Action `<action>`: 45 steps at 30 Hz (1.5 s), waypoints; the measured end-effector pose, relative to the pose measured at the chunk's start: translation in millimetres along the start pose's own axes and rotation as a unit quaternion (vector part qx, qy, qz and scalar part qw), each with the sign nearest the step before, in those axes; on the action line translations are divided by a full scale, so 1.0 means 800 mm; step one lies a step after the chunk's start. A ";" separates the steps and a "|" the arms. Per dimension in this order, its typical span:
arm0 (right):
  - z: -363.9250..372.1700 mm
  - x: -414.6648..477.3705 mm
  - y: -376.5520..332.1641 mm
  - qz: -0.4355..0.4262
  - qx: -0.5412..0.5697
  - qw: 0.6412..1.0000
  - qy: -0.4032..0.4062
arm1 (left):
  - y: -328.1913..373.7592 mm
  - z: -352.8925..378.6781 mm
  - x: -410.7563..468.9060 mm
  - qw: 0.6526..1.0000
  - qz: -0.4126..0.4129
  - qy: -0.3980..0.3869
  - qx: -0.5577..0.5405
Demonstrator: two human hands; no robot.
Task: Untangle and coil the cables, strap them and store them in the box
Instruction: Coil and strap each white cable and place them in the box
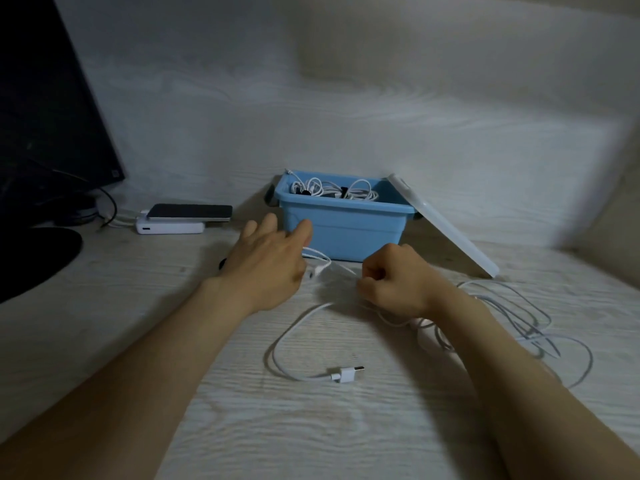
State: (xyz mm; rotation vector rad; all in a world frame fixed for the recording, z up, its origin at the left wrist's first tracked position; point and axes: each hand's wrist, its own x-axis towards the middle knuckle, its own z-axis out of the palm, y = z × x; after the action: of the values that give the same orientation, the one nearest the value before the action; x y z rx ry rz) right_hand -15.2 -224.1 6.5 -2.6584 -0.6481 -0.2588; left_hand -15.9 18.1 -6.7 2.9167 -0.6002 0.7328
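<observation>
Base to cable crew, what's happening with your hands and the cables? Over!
Left hand open, by the white cable. Right hand gripping it. Blue box open, coiled cables inside; loose tangle on the desk. Nothing blocking.

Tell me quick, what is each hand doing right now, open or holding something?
Left hand: open, fingers straight, over the white cable.
Right hand: closed on the white cable.

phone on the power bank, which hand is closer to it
Left. The left hand reaches forward just to the right of the phone. The right hand is farther right still, fisted on a white cable.
</observation>
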 end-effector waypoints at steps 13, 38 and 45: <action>0.007 0.014 0.008 0.000 0.090 0.959 0.270 | 0.011 0.001 0.010 0.903 -0.175 0.179 -0.349; 0.003 0.005 -0.008 -0.008 0.044 0.957 0.286 | 0.024 -0.002 0.003 0.955 -0.025 -0.009 -0.297; 0.001 0.006 -0.002 -0.002 0.058 0.971 0.232 | 0.024 -0.004 0.013 0.877 -0.052 0.050 -0.474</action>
State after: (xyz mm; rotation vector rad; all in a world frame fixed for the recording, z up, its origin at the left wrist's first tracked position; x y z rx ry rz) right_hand -11.3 -220.6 7.3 -2.3583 -0.4942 -0.7887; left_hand -16.6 -2.9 0.8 1.9645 -0.5629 0.3912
